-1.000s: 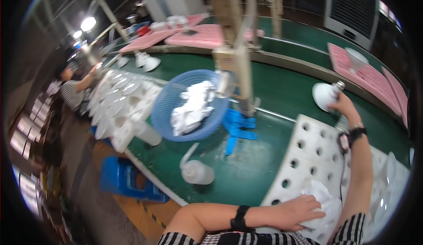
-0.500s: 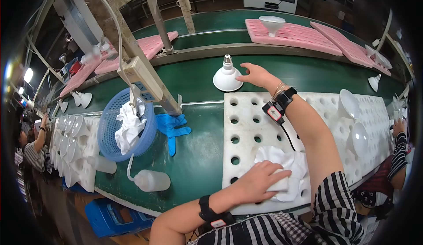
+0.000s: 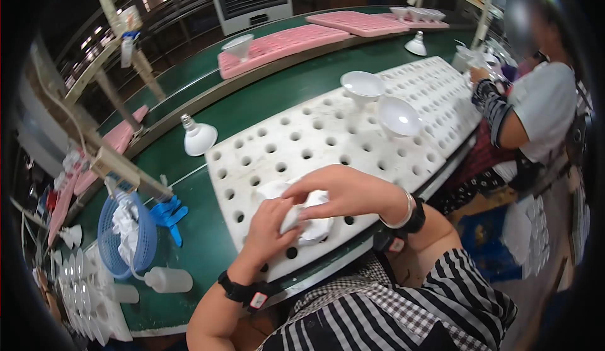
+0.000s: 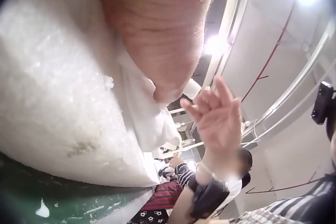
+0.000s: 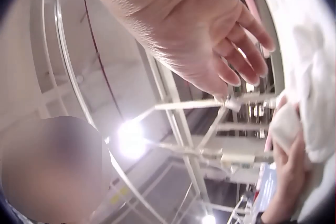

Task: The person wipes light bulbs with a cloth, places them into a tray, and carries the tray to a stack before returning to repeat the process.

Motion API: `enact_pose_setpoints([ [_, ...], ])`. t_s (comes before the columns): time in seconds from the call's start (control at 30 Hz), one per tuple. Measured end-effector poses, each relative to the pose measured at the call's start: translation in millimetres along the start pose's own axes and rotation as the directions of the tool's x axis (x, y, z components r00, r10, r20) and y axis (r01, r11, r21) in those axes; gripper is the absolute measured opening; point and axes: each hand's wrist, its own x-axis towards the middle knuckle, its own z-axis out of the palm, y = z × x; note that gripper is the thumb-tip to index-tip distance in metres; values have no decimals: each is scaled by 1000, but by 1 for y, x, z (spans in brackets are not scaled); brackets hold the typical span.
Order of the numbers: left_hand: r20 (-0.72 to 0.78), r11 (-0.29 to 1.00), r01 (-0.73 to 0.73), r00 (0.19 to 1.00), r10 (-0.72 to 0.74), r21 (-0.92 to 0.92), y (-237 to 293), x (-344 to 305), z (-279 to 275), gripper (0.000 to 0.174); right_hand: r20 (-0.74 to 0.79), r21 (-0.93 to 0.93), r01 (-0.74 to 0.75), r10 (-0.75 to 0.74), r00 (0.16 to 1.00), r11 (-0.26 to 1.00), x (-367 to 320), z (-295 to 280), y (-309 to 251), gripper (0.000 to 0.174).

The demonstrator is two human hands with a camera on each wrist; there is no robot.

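My left hand [image 3: 268,230] grips a folded white cloth [image 5: 285,127] low over the near edge of the white foam board [image 3: 315,124]. More of the white cloth lies bunched on the board beneath both hands. Palm facing the left one, my right hand [image 3: 353,193] hovers beside it with relaxed fingers and nothing in its grasp, as the right wrist view shows. Off the board's far left corner, a white reflector bulb [image 3: 200,139] stands on the green tabletop [image 3: 151,158], its screw base pointing up.
Two reflector bulbs [image 3: 398,117] sit face up in the board's holes. Pink foam trays [image 3: 283,42] line the raised ledge behind. At left are a blue basket [image 3: 148,234] of white cloths, a blue glove [image 3: 169,215] and a squeeze bottle [image 3: 170,280]. Another person [image 3: 542,105] works at the right.
My right hand has let go of the bulb, leaving it upright on the tabletop, and come back beside my left hand. The head view has swung to the right.
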Motion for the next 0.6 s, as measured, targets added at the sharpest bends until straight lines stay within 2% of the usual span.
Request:
enact_pose_setpoints([
  [0.03,5,1000,20,1000,-20,14,7,2,-3,65,-169,116,-87,106,980,990,-27,3,10,40],
  [0.07,6,999,44,999,-44,32,13,3,-5,66,-318,242,-142,216,923,960,-52,5,26,40],
  [0.1,-10,998,52,999,-51,31,14,3,-5,68,-457,390,-171,352,817,905,-75,5,43,45],
  [0.13,4,999,34,999,-34,26,13,0,-4,68,-556,533,-160,487,674,831,-92,5,60,50],
  [0.17,-17,999,47,999,-47,21,12,-1,-3,68,-577,527,-157,487,656,835,-100,4,75,50],
  [0.2,-32,999,46,998,-46,9,9,-1,-1,69,-711,464,-184,489,505,866,-110,-1,91,56],
  [0.23,-32,998,60,998,-60,11,3,-4,0,70,-830,401,-231,459,317,886,-127,-7,107,62],
  [0.3,-25,998,65,998,-65,-13,-3,-4,7,71,-913,207,-372,315,257,905,-132,-15,148,79],
  [0.33,-15,997,76,997,-76,-24,-1,-6,6,71,-925,109,-499,272,266,860,-128,-24,147,82],
  [0.37,-22,996,85,996,-86,-27,-6,-11,7,71,-911,117,-491,290,294,863,-120,-33,148,81],
  [0.4,-33,995,96,995,-97,-28,-10,-12,8,70,-922,103,-523,279,269,846,-111,-39,155,80],
  [0.43,-7,992,117,993,-117,-45,-10,-11,7,66,-946,87,-529,236,223,844,-102,-44,157,77],
  [0.47,28,988,142,990,-141,-56,-6,-12,4,62,-946,84,-541,238,221,837,-97,-49,152,69],
  [0.5,27,982,189,982,-189,17,2,-13,2,57,-936,211,-422,307,172,882,-92,-50,167,60],
  [0.53,19,968,233,972,-236,92,11,-15,2,53,-949,177,-542,288,125,822,-84,-49,175,52],
  [0.6,51,941,335,942,-332,-44,20,-14,5,54,-977,155,-540,210,42,827,-75,-46,179,46],
])
